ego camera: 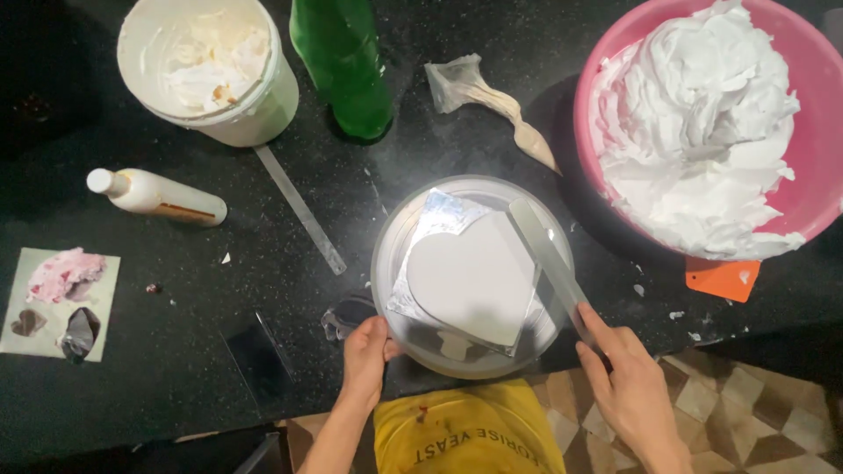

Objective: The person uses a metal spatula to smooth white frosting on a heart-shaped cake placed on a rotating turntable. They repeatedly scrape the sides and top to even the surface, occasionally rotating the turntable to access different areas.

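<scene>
1. Surface: a black speckled counter (263, 263), seen from above, with patterned tile floor showing at the lower right edge.
2. Work piece: a heart-shaped cake (470, 276), coated smooth white, sits on a foil-covered board (443, 215) atop a round turntable (391, 263) at the near centre of the counter.
3. Left hand (364, 355): fingers curled and pressed against the turntable's near-left rim, thumb on its top edge.
4. Right hand (628, 377): closed around the handle of a long flat spatula (544, 250), index finger laid along the handle; the blade lies angled across the cake's right side.
5. Surroundings: a pink bowl (817, 96) of whipped cream (702, 114) to the right, an orange scraper (722, 279) just below it, a piping bag (492, 96), a green bottle (344, 61), a white tub (255, 114) with cream residue, a small white bottle (158, 195) lying on its side, a metal ruler (300, 209), and a card (57, 303) bearing pink and dark smears at far left.
6. Risk, judged: the turntable overhangs the counter's near edge; a heavy push on the rim could tip it.
7. Risk, judged: a steep or uneven blade angle could gouge the coating or expose the foil edge.
8. Risk, judged: the bowl stands near the right elbow's path and could be knocked.
</scene>
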